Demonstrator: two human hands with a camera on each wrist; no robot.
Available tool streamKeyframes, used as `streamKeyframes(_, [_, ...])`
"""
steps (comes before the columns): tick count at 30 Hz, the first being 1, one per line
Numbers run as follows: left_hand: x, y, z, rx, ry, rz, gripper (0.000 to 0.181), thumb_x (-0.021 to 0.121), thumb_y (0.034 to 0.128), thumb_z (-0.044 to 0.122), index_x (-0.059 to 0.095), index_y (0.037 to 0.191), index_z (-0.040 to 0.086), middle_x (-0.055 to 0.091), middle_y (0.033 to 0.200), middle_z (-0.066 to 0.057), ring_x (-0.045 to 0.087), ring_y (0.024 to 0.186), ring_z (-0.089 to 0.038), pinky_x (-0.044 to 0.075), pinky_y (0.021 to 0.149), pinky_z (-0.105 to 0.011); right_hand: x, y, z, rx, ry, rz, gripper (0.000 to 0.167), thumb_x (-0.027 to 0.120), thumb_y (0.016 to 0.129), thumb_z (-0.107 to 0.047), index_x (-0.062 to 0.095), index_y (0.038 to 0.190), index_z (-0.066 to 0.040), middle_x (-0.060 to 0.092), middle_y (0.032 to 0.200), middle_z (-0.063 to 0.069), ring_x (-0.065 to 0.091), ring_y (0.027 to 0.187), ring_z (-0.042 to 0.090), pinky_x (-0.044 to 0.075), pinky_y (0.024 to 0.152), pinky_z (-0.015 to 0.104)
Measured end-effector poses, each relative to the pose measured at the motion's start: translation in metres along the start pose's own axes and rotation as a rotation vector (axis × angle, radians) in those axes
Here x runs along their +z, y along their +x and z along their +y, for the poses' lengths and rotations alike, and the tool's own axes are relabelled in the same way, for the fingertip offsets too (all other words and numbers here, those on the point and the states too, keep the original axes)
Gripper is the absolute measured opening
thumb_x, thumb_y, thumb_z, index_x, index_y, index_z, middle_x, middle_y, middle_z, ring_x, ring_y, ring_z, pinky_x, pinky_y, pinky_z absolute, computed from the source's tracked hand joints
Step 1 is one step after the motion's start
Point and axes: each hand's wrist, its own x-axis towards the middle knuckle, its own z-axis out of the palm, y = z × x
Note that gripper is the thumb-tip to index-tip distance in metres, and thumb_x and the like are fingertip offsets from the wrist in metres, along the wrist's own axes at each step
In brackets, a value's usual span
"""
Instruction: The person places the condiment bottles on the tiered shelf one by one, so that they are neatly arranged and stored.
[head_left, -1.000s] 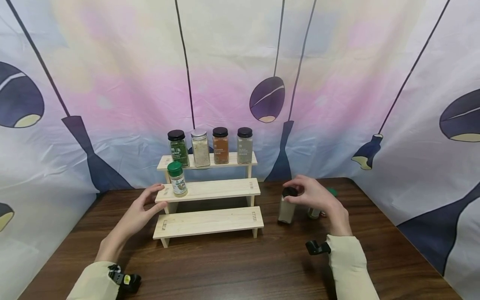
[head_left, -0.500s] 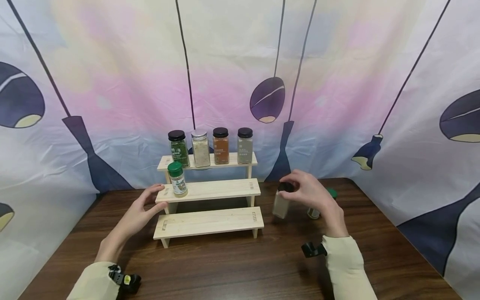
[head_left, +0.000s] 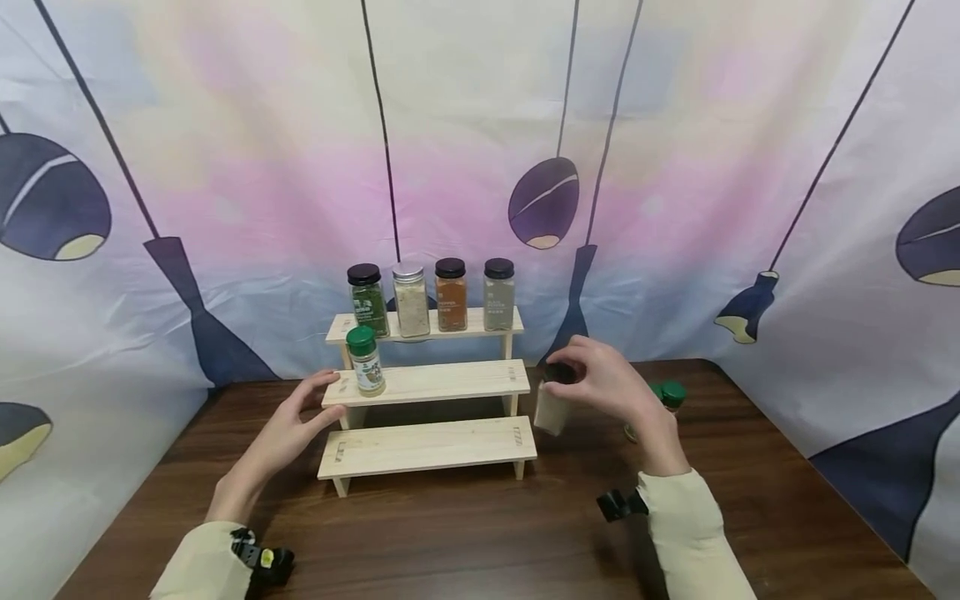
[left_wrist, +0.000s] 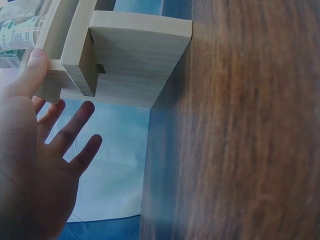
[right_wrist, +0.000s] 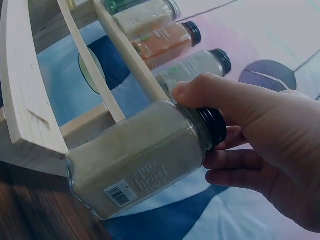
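Observation:
A glass jar of pale powder with a black lid hangs tilted from my right hand, whose thumb and fingers pinch it near the lid, just right of the three-step wooden rack. At the rack's left end, my left hand touches the middle step with thumb and fingers spread; in the left wrist view the thumb of that hand lies on the wood. A green-capped bottle stands on the middle step's left part. Four jars, green, cream, orange and grey, line the top step.
More green-capped bottles stand behind the right wrist, partly hidden. The brown wooden table carries the rack, and a patterned cloth hangs behind it.
My right hand has lifted the powder jar off the table and carried it left toward the rack. The left hand keeps its place at the rack; the head view has shifted slightly.

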Motion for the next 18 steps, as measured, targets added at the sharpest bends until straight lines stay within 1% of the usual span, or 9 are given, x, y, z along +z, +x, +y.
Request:
streamKeyframes(2, [-0.002,-0.002,0.001,-0.008,0.010,0.012,0.060,0.062,0.0998,0.032,0.038,0.152,0.016,0.027,0.161,-0.017,0.053,0.123,-0.038,0.050,0.084,-0.032,0.001,0.005,-0.004,-0.035,-0.004,-0.013,0.033,0.079,0.084,-0.040,0.074,0.109,-0.019,0.059,0.090,-0.005,0.051,0.077,0.012,0.045,0.069,0.030])
streamKeyframes(5, [-0.003,-0.003,0.001,-0.004,0.015,0.010,0.060,0.062,0.0998,0.033,0.038,0.152,0.016,0.027,0.161,-0.017,0.053,0.123,-0.038,0.050,0.085,-0.032,0.000,0.011,-0.011,-0.065,-0.016,-0.021,0.031,0.079,0.084,-0.039,0.074,0.108,-0.019,0.061,0.094,-0.007,0.054,0.080,0.011,0.047,0.071,0.030])
streamKeyframes(10, [-0.001,-0.002,0.000,0.001,0.007,0.006,0.060,0.062,0.0997,0.032,0.038,0.152,0.016,0.027,0.161,-0.017,0.054,0.122,-0.038,0.050,0.084,-0.030,-0.007,0.020,-0.023,-0.120,-0.055,-0.039,0.030,0.079,0.084,-0.038,0.074,0.107,-0.019,0.060,0.094,-0.006,0.053,0.078,0.011,0.046,0.069,0.030])
streamKeyframes(14, [0.000,-0.001,-0.002,0.005,0.000,0.004,0.060,0.061,0.1000,0.032,0.038,0.152,0.015,0.027,0.160,-0.017,0.053,0.123,-0.039,0.050,0.084,-0.031,-0.013,0.027,-0.032,-0.170,-0.105,-0.061,0.031,0.078,0.084,-0.038,0.074,0.106,-0.017,0.060,0.093,-0.005,0.051,0.076,0.011,0.044,0.067,0.029])
streamKeyframes(18, [0.001,0.000,-0.003,0.011,-0.006,0.004,0.059,0.061,0.1003,0.031,0.038,0.152,0.013,0.026,0.161,-0.018,0.053,0.121,-0.038,0.050,0.083,-0.028,-0.019,0.034,-0.044,-0.216,-0.127,-0.070,0.030,0.078,0.084,-0.040,0.074,0.105,-0.019,0.058,0.088,-0.005,0.049,0.073,0.011,0.043,0.065,0.028])
